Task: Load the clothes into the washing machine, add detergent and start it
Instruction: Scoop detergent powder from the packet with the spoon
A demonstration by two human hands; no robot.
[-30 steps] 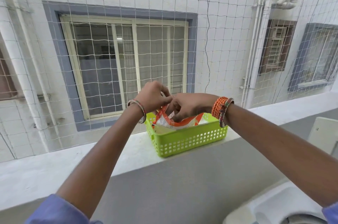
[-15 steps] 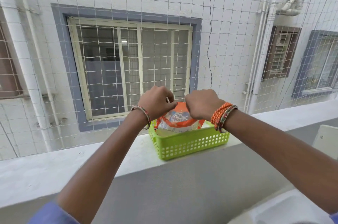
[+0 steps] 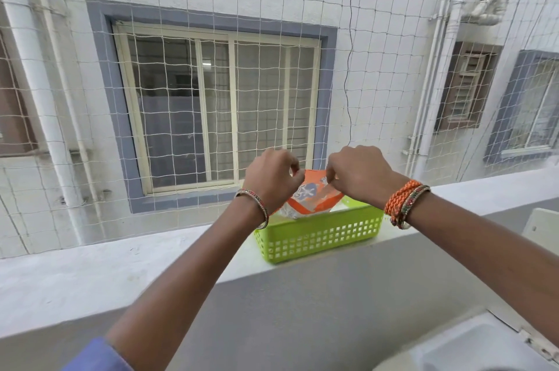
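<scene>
Your left hand (image 3: pixel 272 178) and right hand (image 3: pixel 358 172) each pinch the top of the detergent packet (image 3: pixel 311 198) standing in the green basket (image 3: pixel 320 234); uneven pulling risks spilling powder beside the basket.

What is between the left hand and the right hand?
In the head view, the top of the orange and white detergent packet lies between the left hand and right hand; both pinch it above the green basket.

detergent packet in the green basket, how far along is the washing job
Done: nothing the view can confirm; the machine's drum is out of sight. In hand: left hand and right hand pinch the top of the detergent packet standing in the green basket. Left: adding detergent, starting the machine.
</scene>
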